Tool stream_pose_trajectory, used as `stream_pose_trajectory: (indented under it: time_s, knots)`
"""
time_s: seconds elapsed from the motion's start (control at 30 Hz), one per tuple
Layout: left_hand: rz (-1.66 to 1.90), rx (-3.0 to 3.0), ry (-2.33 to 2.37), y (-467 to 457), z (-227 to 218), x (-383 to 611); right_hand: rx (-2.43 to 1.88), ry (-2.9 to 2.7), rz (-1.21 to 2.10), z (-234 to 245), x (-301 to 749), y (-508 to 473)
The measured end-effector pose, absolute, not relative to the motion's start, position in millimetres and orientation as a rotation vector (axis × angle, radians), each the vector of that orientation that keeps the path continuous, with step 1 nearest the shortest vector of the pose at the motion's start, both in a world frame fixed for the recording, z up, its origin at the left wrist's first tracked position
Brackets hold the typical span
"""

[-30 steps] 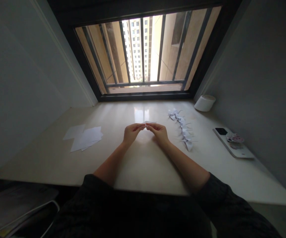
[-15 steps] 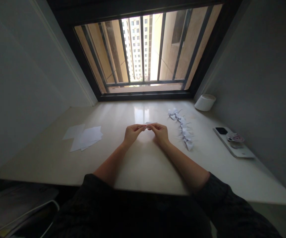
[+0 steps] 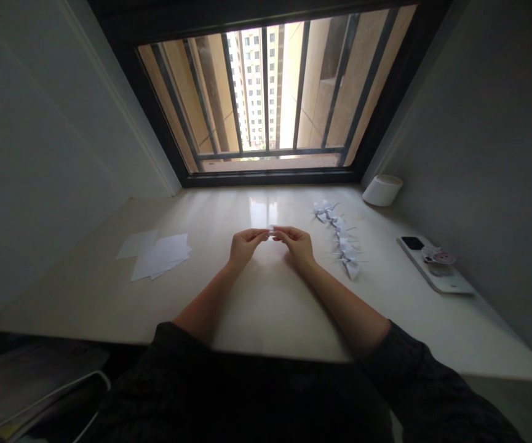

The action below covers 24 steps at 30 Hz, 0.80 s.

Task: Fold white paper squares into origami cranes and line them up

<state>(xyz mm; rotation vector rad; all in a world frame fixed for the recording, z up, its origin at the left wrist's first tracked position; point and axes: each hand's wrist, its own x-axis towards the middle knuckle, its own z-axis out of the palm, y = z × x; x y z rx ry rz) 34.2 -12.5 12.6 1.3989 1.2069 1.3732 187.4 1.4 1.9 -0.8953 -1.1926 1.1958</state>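
Between my fingertips is a small piece of folded white paper [image 3: 272, 230], mostly covered by the fingers. My left hand [image 3: 246, 245] pinches it from the left, and my right hand [image 3: 297, 243] pinches it from the right. Both hands are close together above the middle of the white sill. To the right of my right hand lies a row of several folded paper cranes [image 3: 342, 237], running from near the window toward me. Flat white paper sheets [image 3: 160, 257] lie overlapping on the left, apart from my left hand.
A phone [image 3: 434, 264] with a round grip on its back lies at the right. Behind it, a white cup-like object [image 3: 382, 189] stands by the wall. The barred window [image 3: 270, 98] closes off the far side. A white cable [image 3: 63, 389] hangs below the sill's front edge.
The folded paper's wider part, seen behind my right fingers before, no longer shows; only a small bit sticks up between the fingertips. Both hands have barely shifted.
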Motion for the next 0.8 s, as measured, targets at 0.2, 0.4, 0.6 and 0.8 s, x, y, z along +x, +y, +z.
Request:
stream_pose_trajectory:
  time_s: [0.2,0.4,0.6,0.8]
  knots:
    - [1.407,1.473,1.183,-12.1,9.0,35.5,-0.947,-1.162,1.140,3.6,187.4,1.4]
    - [1.437,1.518,1.179,-15.6,9.9,37.8,-0.926,-1.157,1.097,6.6,186.3,-1.4]
    - [1.456,1.425,1.157,-11.6,6.6,36.6,-0.873,-1.136,1.094,6.6,185.1,-2.4]
    - [1.410,1.429,1.178,-14.2,13.6,36.5,-0.885,-1.146,1.064,5.4,185.8,-0.4]
